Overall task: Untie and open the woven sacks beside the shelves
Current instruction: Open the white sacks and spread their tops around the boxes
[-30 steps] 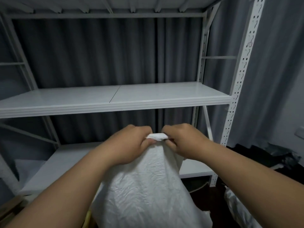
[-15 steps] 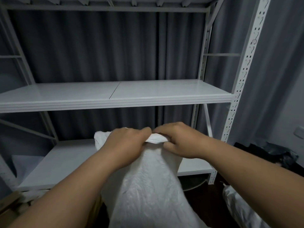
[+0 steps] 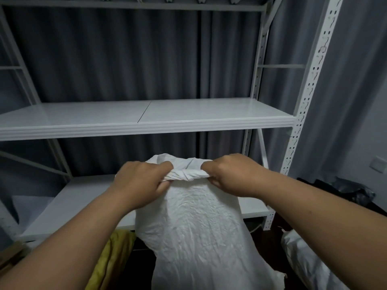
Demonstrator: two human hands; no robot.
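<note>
Standing upright in front of the white metal shelves (image 3: 188, 122), 1 white woven sack (image 3: 196, 227). Left hand (image 3: 140, 181) and right hand (image 3: 228, 174) both curled tight around the twisted top roll (image 3: 186, 175) of the sack, 1 at each end, a little apart. No cord or knot visible. Mouth not yet open, so probably early to middle stage. Lying low at right, a second sack (image 3: 303, 262), untouched, judged as remaining work.

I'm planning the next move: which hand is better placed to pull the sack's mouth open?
Probably the left hand: it grips the twisted top of the sack right beside the loose flap sticking up behind it. The right hand grips the other end and can hold steady.
</note>
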